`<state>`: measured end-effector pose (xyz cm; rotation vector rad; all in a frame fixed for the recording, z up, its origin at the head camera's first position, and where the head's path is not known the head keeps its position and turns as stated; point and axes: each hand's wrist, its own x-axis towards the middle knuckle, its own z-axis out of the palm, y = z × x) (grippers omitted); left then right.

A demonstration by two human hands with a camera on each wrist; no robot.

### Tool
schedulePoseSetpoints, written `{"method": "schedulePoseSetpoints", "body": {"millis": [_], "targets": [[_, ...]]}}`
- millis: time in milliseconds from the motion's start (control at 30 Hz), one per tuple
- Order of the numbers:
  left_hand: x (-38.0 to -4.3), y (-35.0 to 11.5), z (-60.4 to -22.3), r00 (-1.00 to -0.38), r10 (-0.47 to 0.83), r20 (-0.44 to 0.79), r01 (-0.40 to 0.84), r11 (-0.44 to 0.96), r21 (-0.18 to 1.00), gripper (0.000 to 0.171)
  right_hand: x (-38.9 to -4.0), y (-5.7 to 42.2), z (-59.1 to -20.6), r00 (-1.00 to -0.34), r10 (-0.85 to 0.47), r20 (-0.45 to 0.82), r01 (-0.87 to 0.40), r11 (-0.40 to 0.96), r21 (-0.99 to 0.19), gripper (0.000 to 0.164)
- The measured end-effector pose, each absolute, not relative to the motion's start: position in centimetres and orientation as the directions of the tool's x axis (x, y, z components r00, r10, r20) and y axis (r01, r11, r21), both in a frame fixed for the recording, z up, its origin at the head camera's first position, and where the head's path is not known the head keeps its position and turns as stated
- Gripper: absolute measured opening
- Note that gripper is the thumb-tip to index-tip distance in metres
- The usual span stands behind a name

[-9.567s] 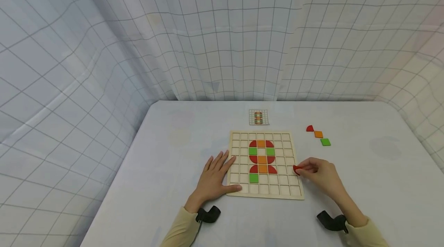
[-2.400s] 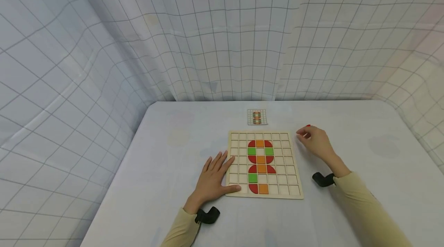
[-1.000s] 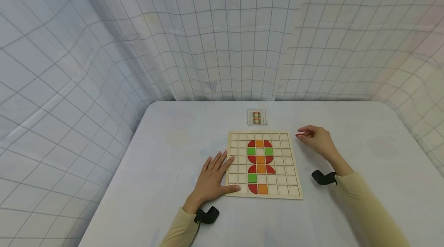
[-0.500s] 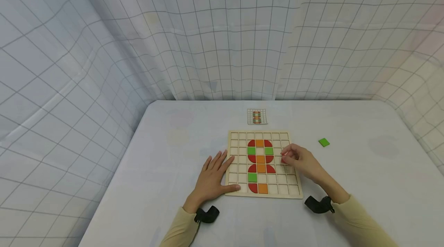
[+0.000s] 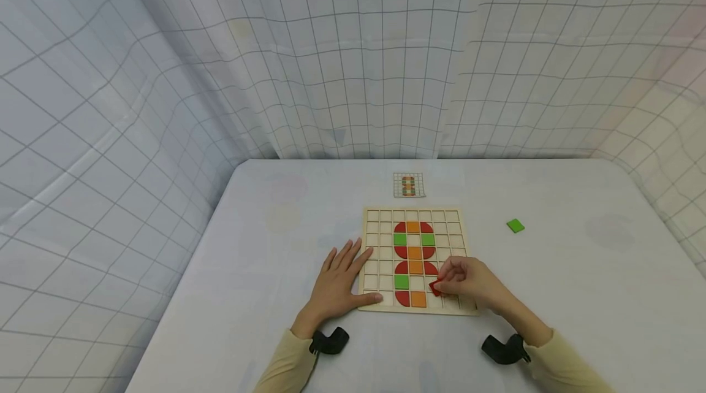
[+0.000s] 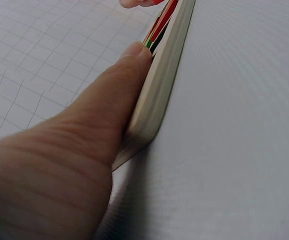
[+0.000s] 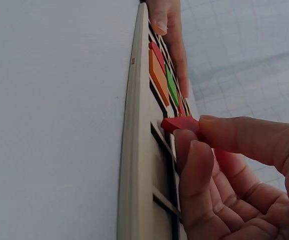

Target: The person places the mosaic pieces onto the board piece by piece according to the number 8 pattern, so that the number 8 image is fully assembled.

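Note:
A wooden grid board (image 5: pixel 380 227) lies on the table with red, orange and green tiles set in its middle columns. My left hand (image 5: pixel 337 282) rests on the board's left edge, fingers spread and straight; its thumb (image 6: pixel 119 75) lies along the near corner. Over the lower right of the pattern, my right hand (image 5: pixel 469 279) pinches a red quarter-round tile (image 7: pixel 182 124) between thumb and fingertips. That tile is tilted, just right of the orange tile (image 5: pixel 418 300) in the bottom row. Whether it touches the board I cannot tell.
One green square tile (image 5: pixel 515 225) lies on the table right of the board. Beyond the board is a small pattern card (image 5: pixel 409 185). White gridded curtains (image 5: pixel 353 62) hang behind the table and at both sides.
My right hand has carried the red tile from the table right of the board to above its lower rows. Earlier, a red and an orange tile joined the bottom row. My left hand stays put.

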<state>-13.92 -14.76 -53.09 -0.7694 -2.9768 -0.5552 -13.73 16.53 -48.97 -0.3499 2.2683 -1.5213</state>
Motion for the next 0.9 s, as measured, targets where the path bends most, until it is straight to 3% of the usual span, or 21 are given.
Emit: {"method": "schedulePoseSetpoints", "body": {"millis": [233,633,900], "targets": [[-13.9,-14.7,-53.1,-0.878,0.467,0.105,0.473,0.815,0.334,0.093,-13.0,16.2,-49.3,-0.889,-0.414,-0.195,0.009,0.409,-0.913,0.019],[-13.9,-14.8,-53.1,-0.880,0.464,0.098,0.468,0.817,0.337,0.093,-12.6,15.7,-49.3,-0.930,-0.356,-0.094,-0.135,0.568,-0.812,0.019],[-14.0,-14.8,-53.0,-0.878,0.466,0.105,0.473,0.815,0.335,0.093,-12.7,15.5,-49.5,-0.929,-0.363,-0.077,-0.163,0.586,-0.794,0.020]]}}
